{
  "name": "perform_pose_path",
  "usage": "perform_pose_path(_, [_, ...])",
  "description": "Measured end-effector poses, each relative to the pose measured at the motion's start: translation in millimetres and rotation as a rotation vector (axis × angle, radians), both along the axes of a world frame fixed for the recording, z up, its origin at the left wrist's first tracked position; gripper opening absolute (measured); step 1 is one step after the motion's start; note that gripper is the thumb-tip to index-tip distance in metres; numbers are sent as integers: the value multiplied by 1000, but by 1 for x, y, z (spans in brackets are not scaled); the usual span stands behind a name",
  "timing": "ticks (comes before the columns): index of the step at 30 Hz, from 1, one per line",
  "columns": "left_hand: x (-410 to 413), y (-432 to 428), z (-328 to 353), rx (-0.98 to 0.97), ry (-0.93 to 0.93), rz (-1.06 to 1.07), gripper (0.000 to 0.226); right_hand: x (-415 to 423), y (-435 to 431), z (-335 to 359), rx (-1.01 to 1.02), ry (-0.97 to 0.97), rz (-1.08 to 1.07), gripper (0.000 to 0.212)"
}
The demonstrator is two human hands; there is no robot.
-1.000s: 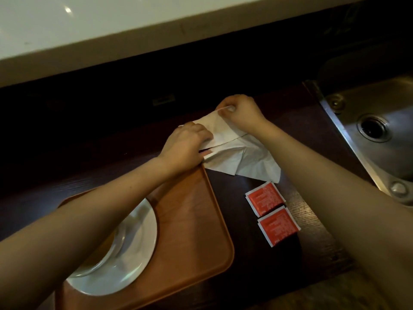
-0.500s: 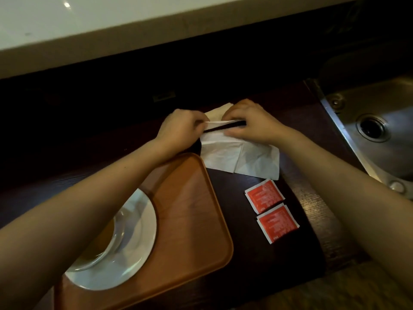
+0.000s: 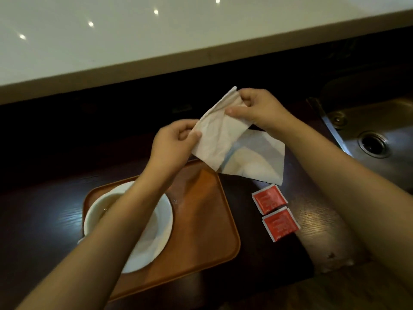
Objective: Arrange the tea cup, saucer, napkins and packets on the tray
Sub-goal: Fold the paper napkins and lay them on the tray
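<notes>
White paper up in the air: a creased napkin [image 3: 218, 133] is lifted above the dark wooden counter [image 3: 44, 211], held between both hands. The left hand [image 3: 173, 145] pinches its lower-left edge with thumb and fingers; the right hand [image 3: 254, 108] pinches the upper corner, fingers curled round it. Beneath, a second napkin [image 3: 257, 159] lies flat on the counter, just beyond the tray's far right corner. The orange tray [image 3: 201, 220] sits near the counter's front edge. On its left half is the white saucer [image 3: 156, 231], and on that the tea cup [image 3: 98, 209], partly hidden by the left forearm. Two red packets [image 3: 269, 199] [image 3: 280, 224] lie side by side on the counter right of the tray, nearly touching each other, just in front of the flat napkin. A steel sink [image 3: 380, 135] fills the counter's right end.
</notes>
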State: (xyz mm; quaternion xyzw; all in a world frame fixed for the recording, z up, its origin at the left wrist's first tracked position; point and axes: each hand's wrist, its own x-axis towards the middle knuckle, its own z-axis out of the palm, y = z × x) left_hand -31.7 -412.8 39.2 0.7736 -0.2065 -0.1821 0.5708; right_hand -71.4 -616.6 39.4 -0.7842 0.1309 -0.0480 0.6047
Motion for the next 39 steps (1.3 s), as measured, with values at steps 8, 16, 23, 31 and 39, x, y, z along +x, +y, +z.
perform_pose_path(8, [-69, 45, -31, 194, -5, 151, 48, 0, 52, -12, -367, 170, 269, 24])
perform_pose_path(16, [-121, 67, -63, 298, 148, 183, 53, 8, 92, -39, -637, 257, 557, 24])
perform_pose_path(23, [-129, 73, -67, 448, 117, 167, 54, 0, 111, -54, -972, 185, 561, 28])
perform_pose_path(31, [-134, 84, -59, 597, -44, 111, 37, -9, 113, -69, -1149, -8, 501, 54])
perform_pose_path(39, [-117, 55, -53, 526, -138, 93, 35, -21, 73, -69, -925, -27, 401, 47])
